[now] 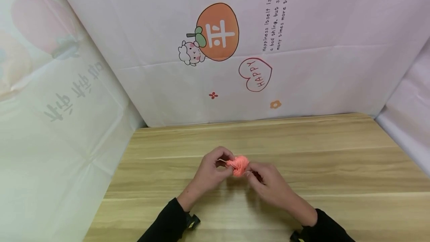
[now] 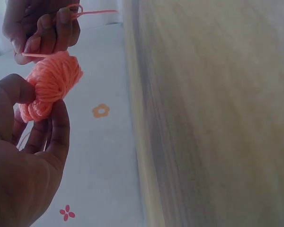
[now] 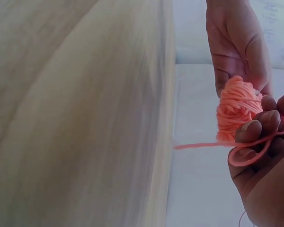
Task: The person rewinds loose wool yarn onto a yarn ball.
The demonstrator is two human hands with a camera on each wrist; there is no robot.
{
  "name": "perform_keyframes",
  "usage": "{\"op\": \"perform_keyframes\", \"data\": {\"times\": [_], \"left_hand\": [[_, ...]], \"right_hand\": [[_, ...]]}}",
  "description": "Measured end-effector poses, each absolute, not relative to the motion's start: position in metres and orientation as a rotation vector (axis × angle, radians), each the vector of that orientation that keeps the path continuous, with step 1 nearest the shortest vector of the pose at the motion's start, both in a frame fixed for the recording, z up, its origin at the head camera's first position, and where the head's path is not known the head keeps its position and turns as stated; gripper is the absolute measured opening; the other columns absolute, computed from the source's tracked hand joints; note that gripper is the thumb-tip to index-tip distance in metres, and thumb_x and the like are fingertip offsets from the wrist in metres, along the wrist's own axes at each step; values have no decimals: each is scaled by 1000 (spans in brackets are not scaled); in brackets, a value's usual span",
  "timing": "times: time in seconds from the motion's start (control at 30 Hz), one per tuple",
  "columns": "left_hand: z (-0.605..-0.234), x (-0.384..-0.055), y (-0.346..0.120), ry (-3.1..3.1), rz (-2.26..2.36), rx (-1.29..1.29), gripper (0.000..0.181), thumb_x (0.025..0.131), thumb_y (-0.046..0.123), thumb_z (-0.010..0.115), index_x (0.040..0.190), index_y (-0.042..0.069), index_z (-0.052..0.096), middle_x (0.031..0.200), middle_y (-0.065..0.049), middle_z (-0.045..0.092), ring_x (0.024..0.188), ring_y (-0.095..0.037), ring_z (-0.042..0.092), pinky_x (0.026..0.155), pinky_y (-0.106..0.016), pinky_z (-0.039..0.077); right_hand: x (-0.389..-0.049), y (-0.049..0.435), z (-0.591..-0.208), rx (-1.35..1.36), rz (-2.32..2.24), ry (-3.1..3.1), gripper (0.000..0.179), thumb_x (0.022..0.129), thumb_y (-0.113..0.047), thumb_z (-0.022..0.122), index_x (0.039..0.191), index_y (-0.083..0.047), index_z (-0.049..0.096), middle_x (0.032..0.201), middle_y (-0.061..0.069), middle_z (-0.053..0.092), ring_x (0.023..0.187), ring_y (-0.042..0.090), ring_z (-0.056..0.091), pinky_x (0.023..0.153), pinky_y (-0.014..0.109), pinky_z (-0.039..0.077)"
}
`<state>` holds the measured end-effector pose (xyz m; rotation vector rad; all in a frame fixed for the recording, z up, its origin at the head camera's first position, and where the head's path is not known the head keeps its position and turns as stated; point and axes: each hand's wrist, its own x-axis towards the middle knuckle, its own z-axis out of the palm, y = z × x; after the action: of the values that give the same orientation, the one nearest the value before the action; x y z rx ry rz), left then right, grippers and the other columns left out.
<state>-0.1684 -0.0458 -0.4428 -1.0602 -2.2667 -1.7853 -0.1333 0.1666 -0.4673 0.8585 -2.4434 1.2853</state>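
Observation:
A small wound ball of coral-pink yarn point(image 1: 240, 166) is held up between the two hands over the wooden table. My left hand point(image 1: 212, 171) pinches one end of it between thumb and fingers; the left wrist view shows the thumb on one side of the yarn ball point(image 2: 54, 82) and fingertips on the other. My right hand point(image 1: 271, 186) is at the ball's other side with fingers curled round a loose strand. In the right wrist view that yarn strand point(image 3: 203, 145) loops over the fingers, and its free end sticks out past them.
The wood-grain table point(image 1: 302, 148) stretches out around the hands. Behind it hangs a white printed cloth point(image 1: 151, 47) with cartoon fruit and lettering, and more pale cloth point(image 1: 60, 152) covers the left side. Dark sleeves point(image 1: 168, 221) cover the forearms.

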Motion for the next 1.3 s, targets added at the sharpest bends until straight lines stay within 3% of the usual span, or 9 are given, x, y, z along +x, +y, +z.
{"op": "perform_keyframes", "data": {"times": [0.27,0.7,0.97,1.3], "left_hand": [[-446,-165,-46,-2372,-1704,-1193,25,78,-12,63,98,3,60,95,-8,61,86,-24,60,72,-38,57],[-446,-165,-46,-2414,-1717,-1383,27,75,-13,62,95,5,60,95,-7,61,86,-21,63,71,-32,57],[-447,-164,-46,-2368,-1858,-1559,31,73,-14,59,98,4,60,97,-8,60,88,-23,62,73,-38,57],[-445,-165,-46,-2256,-1979,-1654,26,78,-15,58,99,2,57,98,-11,57,92,-13,59,74,-38,57]], "right_hand": [[-133,168,-465,820,1300,-2450,21,94,-2,54,81,-18,60,64,-12,47,52,3,42,45,18,36],[-133,170,-466,789,1306,-2460,22,96,-5,53,81,-21,57,64,-10,48,53,5,44,45,19,37],[-133,170,-469,793,1295,-2451,22,93,-4,56,84,-24,58,64,-11,47,53,4,43,45,18,37],[-132,171,-468,779,1364,-2465,19,95,-6,56,85,-23,57,64,-9,48,54,5,44,45,20,37]]}}
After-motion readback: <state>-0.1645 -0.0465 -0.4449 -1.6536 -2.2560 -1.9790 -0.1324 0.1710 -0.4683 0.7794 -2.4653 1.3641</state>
